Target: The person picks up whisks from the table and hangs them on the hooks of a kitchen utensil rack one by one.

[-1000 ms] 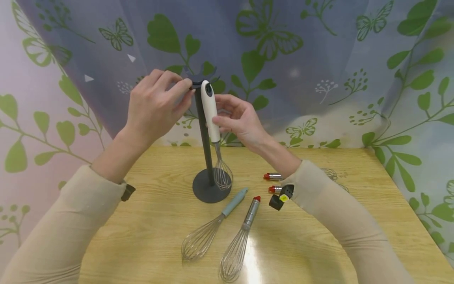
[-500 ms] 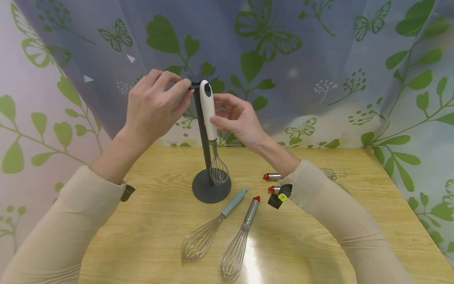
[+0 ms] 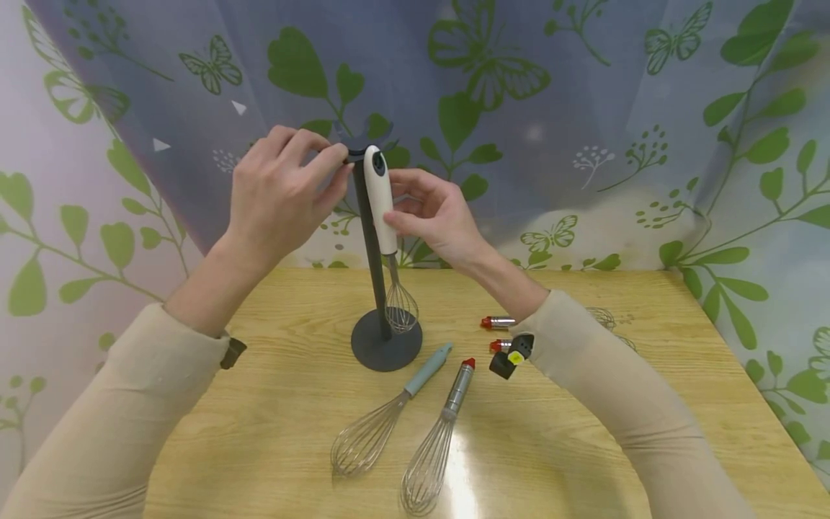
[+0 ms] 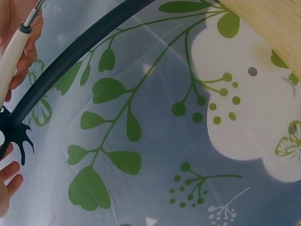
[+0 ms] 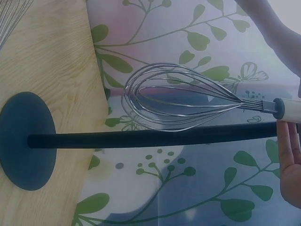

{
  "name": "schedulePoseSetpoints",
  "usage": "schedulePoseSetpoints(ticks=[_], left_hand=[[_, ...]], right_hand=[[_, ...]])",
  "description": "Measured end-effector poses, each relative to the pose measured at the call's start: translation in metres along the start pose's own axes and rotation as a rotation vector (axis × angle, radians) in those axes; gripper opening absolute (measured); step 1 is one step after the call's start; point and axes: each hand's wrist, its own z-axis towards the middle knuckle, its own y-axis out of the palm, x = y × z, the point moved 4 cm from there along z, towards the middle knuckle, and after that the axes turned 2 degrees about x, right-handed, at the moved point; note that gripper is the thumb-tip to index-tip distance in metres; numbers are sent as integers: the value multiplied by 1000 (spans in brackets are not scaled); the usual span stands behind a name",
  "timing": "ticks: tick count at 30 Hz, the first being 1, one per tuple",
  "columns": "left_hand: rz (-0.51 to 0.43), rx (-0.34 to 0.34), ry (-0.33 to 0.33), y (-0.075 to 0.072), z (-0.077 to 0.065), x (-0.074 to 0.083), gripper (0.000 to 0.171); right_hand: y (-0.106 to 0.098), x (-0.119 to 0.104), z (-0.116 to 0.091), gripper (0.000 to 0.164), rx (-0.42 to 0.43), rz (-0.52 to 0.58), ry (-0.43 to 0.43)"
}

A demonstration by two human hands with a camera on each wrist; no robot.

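Near our wooden worktop's point(image 3: 259, 404) far edge, our left hand point(image 3: 282, 191) pinches a dark round-based stand point(image 3: 375, 267), our right hand point(image 3: 434, 213) a white-handled wire whisk point(image 3: 380, 198).

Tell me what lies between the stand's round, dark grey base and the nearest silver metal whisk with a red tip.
A wire whisk with a pale blue handle lies there, as the head view shows.

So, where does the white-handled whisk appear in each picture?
Head: white-handled whisk just left of centre, near vertical.
Left wrist: handle at upper left edge, far end out of frame.
Right wrist: wire loops just above centre, handle cut off at right.
Shared landmark: dark stand pole.
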Motion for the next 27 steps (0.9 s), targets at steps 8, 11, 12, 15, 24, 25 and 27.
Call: schedulePoseSetpoints(ticks=[8, 11, 12, 15, 24, 25, 27], left_hand=[[-4, 0, -4, 1, 0, -1, 17], [-9, 6, -5, 1, 0, -1, 17], [-9, 8, -5, 1, 0, -1, 17], [-11, 13, -5, 2, 0, -1, 17], [-26, 22, -12, 2, 0, -1, 17], [-27, 21, -12, 2, 0, -2, 17], [-29, 19, -14, 3, -1, -2, 17]], right_hand=[[-2, -2, 2, 51, -1, -49, -14], [-4, -3, 2, 51, 8, -61, -3], [-4, -3, 2, 51, 11, -66, 0], [-5, -3, 1, 50, 17, -78, 8], [-15, -2, -9, 44, 19, -83, 0], [-16, -2, -11, 44, 19, -81, 3], [-19, -1, -14, 42, 20, -80, 11]])
